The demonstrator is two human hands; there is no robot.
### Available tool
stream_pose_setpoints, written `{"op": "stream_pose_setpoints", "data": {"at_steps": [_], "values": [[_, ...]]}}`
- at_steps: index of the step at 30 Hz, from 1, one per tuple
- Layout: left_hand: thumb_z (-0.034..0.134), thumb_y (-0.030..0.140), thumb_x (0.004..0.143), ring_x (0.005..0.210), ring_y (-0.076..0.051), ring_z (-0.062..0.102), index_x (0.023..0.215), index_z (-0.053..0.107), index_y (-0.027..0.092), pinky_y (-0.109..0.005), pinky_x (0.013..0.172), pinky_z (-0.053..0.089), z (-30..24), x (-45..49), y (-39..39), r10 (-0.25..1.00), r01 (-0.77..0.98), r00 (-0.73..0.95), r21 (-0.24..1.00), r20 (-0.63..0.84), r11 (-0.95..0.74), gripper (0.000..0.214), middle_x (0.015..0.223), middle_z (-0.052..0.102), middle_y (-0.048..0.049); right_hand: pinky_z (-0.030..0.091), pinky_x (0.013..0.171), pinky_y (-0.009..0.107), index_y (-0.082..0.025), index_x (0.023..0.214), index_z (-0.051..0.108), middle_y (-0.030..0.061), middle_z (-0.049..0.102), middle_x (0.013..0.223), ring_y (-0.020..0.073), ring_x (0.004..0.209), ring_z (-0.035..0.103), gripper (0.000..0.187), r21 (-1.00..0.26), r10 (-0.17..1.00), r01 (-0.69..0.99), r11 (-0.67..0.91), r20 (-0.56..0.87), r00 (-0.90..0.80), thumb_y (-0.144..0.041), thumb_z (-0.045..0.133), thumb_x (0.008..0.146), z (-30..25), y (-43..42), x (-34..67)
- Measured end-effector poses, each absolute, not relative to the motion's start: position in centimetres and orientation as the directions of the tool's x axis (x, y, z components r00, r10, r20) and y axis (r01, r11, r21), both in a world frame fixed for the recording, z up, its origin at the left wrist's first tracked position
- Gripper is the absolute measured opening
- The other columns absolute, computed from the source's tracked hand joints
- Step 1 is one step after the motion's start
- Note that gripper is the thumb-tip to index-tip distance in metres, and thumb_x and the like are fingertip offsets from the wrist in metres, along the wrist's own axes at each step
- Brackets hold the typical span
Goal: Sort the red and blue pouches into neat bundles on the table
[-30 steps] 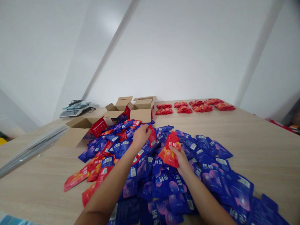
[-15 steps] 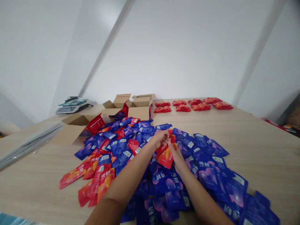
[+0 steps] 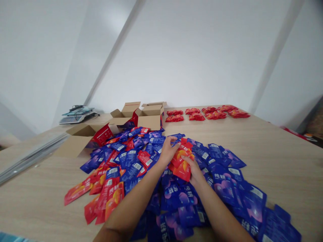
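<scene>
Over a spread of blue packets (image 3: 176,193), my right hand (image 3: 193,168) grips a few red packets (image 3: 182,168) with orange fruit printed on them, its thumb across their front. My left hand (image 3: 169,149) is at the upper left of these packets, its fingers and thumb apart. Its thumb tip is close to the packets' edge; whether it touches them I cannot tell. More red packets (image 3: 113,195) lie to the left among the blue ones, some overlapping.
Opened cardboard boxes (image 3: 148,122) stand behind the pile, and another box (image 3: 75,141) lies at its left. Several groups of red packets (image 3: 215,115) sit by the wall. A scale (image 3: 75,117) with things on it and grey strips (image 3: 32,158) are at the left.
My left hand has opened and drawn slightly left, away from my right hand. The red packets in my right hand now show more of their printed front.
</scene>
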State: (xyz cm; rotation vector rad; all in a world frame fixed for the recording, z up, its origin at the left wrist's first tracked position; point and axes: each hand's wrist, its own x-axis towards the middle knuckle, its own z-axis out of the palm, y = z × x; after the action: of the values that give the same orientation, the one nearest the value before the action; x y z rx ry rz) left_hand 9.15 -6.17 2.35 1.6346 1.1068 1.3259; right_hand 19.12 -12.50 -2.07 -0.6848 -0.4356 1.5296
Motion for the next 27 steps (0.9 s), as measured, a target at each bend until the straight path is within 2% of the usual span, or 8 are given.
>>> {"op": "stream_pose_setpoints", "data": {"at_steps": [4, 9, 11, 13, 15, 18, 20, 27], "values": [[0.051, 0.032, 0.083, 0.116, -0.023, 0.049, 0.112, 0.055, 0.015, -0.038, 0.104, 0.031, -0.1, 9.9, -8.3, 0.931, 0.302, 0.228, 0.889, 0.284, -0.345, 0.034, 0.121, 0.056, -0.0136, 0.055, 0.071, 0.032, -0.020, 0.094, 0.063, 0.0006, 0.074, 0.081, 0.0207, 0.074, 0.069, 0.034, -0.596, 0.981, -0.800, -0.061, -0.182, 0.061, -0.024, 0.073, 0.062, -2.3, -12.2, 19.2], [0.042, 0.043, 0.087, 0.129, -0.022, 0.037, 0.127, 0.046, 0.014, -0.035, 0.109, 0.023, -0.1, 8.9, -9.0, 0.950, 0.365, 0.213, 0.884, 0.227, -0.293, 0.050, 0.137, 0.043, -0.0147, 0.056, 0.068, 0.033, -0.018, 0.086, 0.065, 0.0015, 0.073, 0.073, 0.0216, 0.068, 0.069, 0.026, -0.613, 0.974, -0.779, -0.133, -0.227, 0.012, -0.019, 0.069, 0.061, -2.4, -12.3, 19.1], [0.038, 0.044, 0.089, 0.130, -0.022, 0.037, 0.129, 0.044, 0.013, -0.035, 0.108, 0.025, 0.6, 6.5, -8.0, 0.964, 0.513, 0.143, 0.816, 0.224, -0.266, 0.051, 0.138, 0.042, -0.0150, 0.056, 0.065, 0.033, -0.017, 0.082, 0.065, 0.0028, 0.073, 0.071, 0.0220, 0.066, 0.069, 0.021, -0.605, 0.963, -0.779, -0.165, -0.268, 0.004, -0.018, 0.065, 0.061, -2.3, -12.4, 19.2], [0.037, 0.042, 0.089, 0.127, -0.025, 0.039, 0.128, 0.045, 0.010, -0.037, 0.105, 0.028, 1.0, 3.2, -6.8, 0.970, 0.757, 0.024, 0.630, 0.243, -0.177, 0.051, 0.136, 0.044, -0.0176, 0.057, 0.063, 0.034, -0.017, 0.080, 0.064, 0.0028, 0.073, 0.070, 0.0222, 0.065, 0.069, 0.018, -0.575, 0.951, -0.796, -0.189, -0.309, -0.002, -0.018, 0.062, 0.062, -2.1, -12.5, 19.4], [0.043, 0.043, 0.086, 0.122, -0.031, 0.044, 0.121, 0.050, 0.008, -0.043, 0.100, 0.032, 0.8, -0.2, -6.0, 0.964, 0.939, -0.099, 0.345, 0.248, 0.007, 0.050, 0.127, 0.051, -0.0213, 0.057, 0.061, 0.035, -0.018, 0.080, 0.064, 0.0022, 0.073, 0.070, 0.0222, 0.064, 0.069, 0.016, -0.537, 0.942, -0.820, -0.198, -0.335, -0.008, -0.019, 0.062, 0.064, -2.1, -12.4, 19.7], [0.047, 0.047, 0.082, 0.107, -0.037, 0.053, 0.103, 0.061, 0.006, -0.045, 0.086, 0.041, -0.6, -3.4, -5.3, 0.979, 0.983, -0.179, 0.044, 0.099, 0.176, 0.049, 0.108, 0.060, -0.0247, 0.057, 0.063, 0.037, -0.019, 0.081, 0.063, 0.0019, 0.073, 0.070, 0.0224, 0.065, 0.069, 0.015, -0.487, 0.939, -0.849, -0.204, -0.343, -0.029, -0.019, 0.061, 0.066, -2.1, -12.4, 19.9], [0.048, 0.052, 0.080, 0.107, -0.037, 0.052, 0.101, 0.062, 0.006, -0.043, 0.082, 0.042, -1.7, -3.9, -4.9, 0.985, 0.986, -0.158, -0.044, 0.077, 0.161, 0.053, 0.108, 0.059, -0.0259, 0.057, 0.068, 0.040, -0.019, 0.081, 0.063, 0.0022, 0.073, 0.071, 0.0228, 0.068, 0.070, 0.015, -0.468, 0.945, -0.860, -0.205, -0.324, -0.049, -0.017, 0.061, 0.066, -2.1, -12.5, 19.9], [0.050, 0.045, 0.080, 0.122, -0.031, 0.040, 0.119, 0.050, 0.015, -0.038, 0.097, 0.031, -3.9, -3.2, -1.8, 0.999, 0.996, 0.045, 0.071, -0.002, -0.045, 0.050, 0.128, 0.049, -0.0166, 0.057, 0.070, 0.040, -0.019, 0.082, 0.063, 0.0028, 0.074, 0.073, 0.0210, 0.065, 0.069, 0.015, -0.485, 0.941, -0.853, -0.194, -0.339, -0.021, -0.018, 0.068, 0.068, -1.3, -12.7, 19.9]]}}
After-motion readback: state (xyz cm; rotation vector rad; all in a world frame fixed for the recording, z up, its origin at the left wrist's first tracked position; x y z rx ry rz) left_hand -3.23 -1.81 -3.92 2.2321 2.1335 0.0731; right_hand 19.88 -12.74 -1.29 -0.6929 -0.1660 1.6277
